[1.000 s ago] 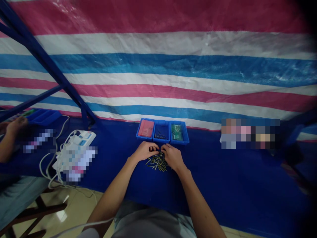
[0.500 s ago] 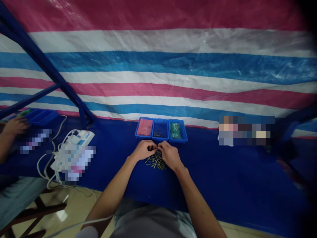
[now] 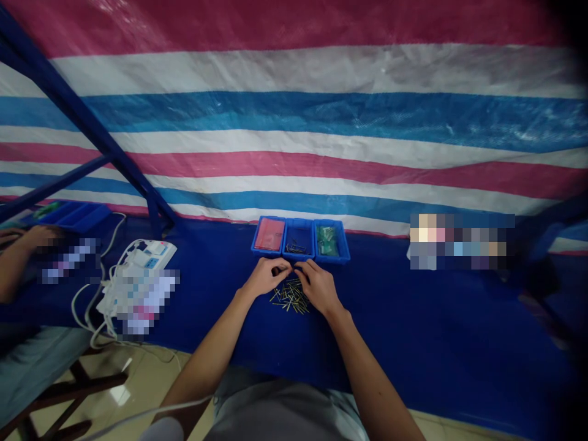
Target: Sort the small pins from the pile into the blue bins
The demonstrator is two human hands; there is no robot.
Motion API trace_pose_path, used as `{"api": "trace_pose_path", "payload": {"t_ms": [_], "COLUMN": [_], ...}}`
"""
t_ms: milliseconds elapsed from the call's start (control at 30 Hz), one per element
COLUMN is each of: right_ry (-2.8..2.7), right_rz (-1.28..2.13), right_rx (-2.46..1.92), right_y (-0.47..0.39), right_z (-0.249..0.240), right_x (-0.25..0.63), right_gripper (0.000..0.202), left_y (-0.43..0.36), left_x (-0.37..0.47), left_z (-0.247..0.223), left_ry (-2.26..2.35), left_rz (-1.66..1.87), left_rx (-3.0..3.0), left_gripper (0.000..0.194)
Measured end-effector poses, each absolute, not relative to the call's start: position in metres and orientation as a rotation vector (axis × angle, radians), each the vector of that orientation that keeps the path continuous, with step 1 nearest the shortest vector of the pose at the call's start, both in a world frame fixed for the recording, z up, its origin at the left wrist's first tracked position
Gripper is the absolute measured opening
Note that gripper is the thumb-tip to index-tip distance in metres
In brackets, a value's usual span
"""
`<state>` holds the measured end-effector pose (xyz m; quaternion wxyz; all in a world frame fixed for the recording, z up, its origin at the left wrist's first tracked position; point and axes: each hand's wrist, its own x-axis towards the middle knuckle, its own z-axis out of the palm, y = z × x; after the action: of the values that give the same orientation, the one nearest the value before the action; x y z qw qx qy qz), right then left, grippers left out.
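Left hand (image 3: 267, 277), right hand (image 3: 319, 285) at thin rods (image 3: 290, 299); grip closure, contents unclear. Bins (image 3: 301, 235) line rear bench (image 3: 413, 337) edge, likely freeing workspace.

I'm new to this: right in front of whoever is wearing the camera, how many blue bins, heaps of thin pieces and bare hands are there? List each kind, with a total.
Blue bins: 3 (left bin, middle bin, right bin)
Heap of thin pieces: 1
Bare hands: 2 (left hand, right hand)
Total: 6
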<state>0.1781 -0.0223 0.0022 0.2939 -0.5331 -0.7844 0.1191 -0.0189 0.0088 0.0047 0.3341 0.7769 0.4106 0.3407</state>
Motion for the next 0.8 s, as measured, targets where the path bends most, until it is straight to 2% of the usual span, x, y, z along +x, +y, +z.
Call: {"api": "trace_pose_path", "payload": {"t_ms": [267,800], "right_ry": [-2.137,-2.013], "right_rz": [0.344,0.326], "right_rx": [-1.413,-1.316], "right_y": [-0.0223,-0.0223], "right_z": [0.0012,0.0009], "right_x": [0.1787,0.1798], "right_gripper": [0.029,0.025], "left_y": [0.0101,0.0113], "left_x": [-0.0199,-0.0196], "left_z": [0.0048,0.0052], "left_ry": [1.050,1.113], "left_rz": [0.915,0.841], "left_rx": [1.967,2.036], "left_gripper": [0.022,0.028]}}
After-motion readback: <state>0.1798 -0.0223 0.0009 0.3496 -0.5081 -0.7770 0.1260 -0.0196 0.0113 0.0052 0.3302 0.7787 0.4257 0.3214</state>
